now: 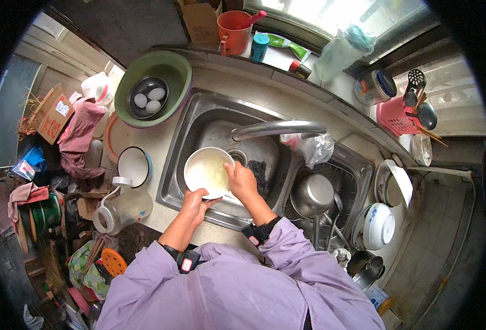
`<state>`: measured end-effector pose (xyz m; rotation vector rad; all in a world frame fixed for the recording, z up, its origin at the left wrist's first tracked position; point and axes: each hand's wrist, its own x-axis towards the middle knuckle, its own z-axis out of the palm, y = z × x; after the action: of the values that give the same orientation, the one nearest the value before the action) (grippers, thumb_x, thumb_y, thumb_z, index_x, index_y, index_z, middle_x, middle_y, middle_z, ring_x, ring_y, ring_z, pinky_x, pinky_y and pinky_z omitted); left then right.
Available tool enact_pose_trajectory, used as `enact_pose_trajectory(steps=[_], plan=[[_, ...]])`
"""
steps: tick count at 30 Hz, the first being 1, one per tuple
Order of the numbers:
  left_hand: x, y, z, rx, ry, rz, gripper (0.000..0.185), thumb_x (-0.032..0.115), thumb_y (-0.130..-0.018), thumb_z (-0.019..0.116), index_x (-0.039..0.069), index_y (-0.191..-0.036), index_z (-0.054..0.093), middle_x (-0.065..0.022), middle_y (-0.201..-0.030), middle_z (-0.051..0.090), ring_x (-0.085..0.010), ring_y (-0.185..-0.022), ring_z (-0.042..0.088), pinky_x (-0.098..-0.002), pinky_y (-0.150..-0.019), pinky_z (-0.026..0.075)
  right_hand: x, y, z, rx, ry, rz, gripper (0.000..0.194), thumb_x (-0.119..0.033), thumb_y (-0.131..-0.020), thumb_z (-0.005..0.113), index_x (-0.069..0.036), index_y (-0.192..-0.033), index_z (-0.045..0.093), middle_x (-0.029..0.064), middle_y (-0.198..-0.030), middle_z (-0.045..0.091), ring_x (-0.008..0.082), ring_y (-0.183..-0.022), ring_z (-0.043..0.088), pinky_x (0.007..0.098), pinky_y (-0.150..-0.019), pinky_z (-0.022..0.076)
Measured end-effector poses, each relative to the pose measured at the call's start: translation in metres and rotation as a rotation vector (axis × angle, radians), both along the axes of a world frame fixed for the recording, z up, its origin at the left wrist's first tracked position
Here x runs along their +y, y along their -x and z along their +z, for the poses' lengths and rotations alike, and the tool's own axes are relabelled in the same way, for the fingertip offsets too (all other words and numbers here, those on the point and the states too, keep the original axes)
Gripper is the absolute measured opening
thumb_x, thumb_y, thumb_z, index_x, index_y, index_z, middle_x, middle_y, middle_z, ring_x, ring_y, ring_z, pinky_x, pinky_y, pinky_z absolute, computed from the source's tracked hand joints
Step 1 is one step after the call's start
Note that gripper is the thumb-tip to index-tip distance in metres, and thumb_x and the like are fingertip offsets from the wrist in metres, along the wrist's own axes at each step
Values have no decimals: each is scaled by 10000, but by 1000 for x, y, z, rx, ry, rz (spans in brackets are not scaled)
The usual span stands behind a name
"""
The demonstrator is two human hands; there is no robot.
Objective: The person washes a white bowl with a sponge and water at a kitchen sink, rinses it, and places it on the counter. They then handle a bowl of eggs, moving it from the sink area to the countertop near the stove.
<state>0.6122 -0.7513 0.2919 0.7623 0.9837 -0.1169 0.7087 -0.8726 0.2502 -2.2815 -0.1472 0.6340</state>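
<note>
A white bowl (193, 173) with a little pale yellowish contents hangs over the left basin of the stainless steel sink (208, 123). My left hand (195, 205) grips the bowl's near left side, thumb on the rim. On the right side, my right hand (243, 181) holds the rim too. A curved metal faucet (276, 128) reaches across the basin beyond the bowl. Beside my right hand, a dark mesh scouring pad (258, 175) lies on the basin floor. The drain (238, 156) shows partly behind the bowl.
An upturned metal pot (313, 194) and utensils fill the right basin. Left of the sink stand a green basin (123, 88) holding a dark bowl of several eggs (153, 107), an enamel bowl (133, 165) and a clear plastic jug (129, 208). Stacked bowls (375, 227) line the right edge.
</note>
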Motion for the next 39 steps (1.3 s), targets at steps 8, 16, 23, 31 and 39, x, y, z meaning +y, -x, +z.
enact_pose_trajectory(steps=[8, 16, 23, 31, 39], plan=[[-17, -8, 4, -34, -332, 47, 860, -82, -701, 486, 163, -1438, 116, -136, -1338, 364, -287, -1214, 436, -467, -842, 528, 8, 34, 3, 424, -328, -251, 402, -330, -931, 477, 43, -894, 621, 193, -665, 620, 270, -563, 631, 401, -453, 482], [-14, -10, 15, 51, -255, -16, 826, -97, -687, 433, 185, -1409, 148, -151, -1315, 375, -342, -1124, 516, -474, -775, 578, 2, -1, 15, 57, 115, -12, 605, -510, -962, 327, -22, -908, 681, 292, -802, 636, 463, -792, 626, 541, -714, 482], [-11, -5, 12, 47, -270, -4, 822, -109, -693, 412, 193, -1410, 148, -154, -1305, 385, -353, -1118, 522, -477, -764, 580, 4, 22, 12, -62, 37, -31, 418, -378, -960, 431, 1, -931, 606, 292, -770, 627, 466, -755, 621, 543, -676, 479], [-6, -7, 10, 23, -247, 63, 785, -111, -684, 425, 181, -1372, 185, -151, -1297, 382, -351, -1143, 506, -501, -776, 571, 7, 33, 14, 64, -137, -152, 398, -318, -977, 358, 5, -932, 585, 320, -827, 605, 490, -816, 589, 554, -723, 444], [-9, -2, 8, 34, -290, -15, 849, -92, -684, 438, 201, -1423, 140, -147, -1321, 370, -337, -1165, 486, -487, -771, 566, 11, 26, 5, -113, -113, -194, 369, -290, -915, 360, 18, -872, 559, 302, -844, 609, 492, -826, 578, 571, -743, 419]])
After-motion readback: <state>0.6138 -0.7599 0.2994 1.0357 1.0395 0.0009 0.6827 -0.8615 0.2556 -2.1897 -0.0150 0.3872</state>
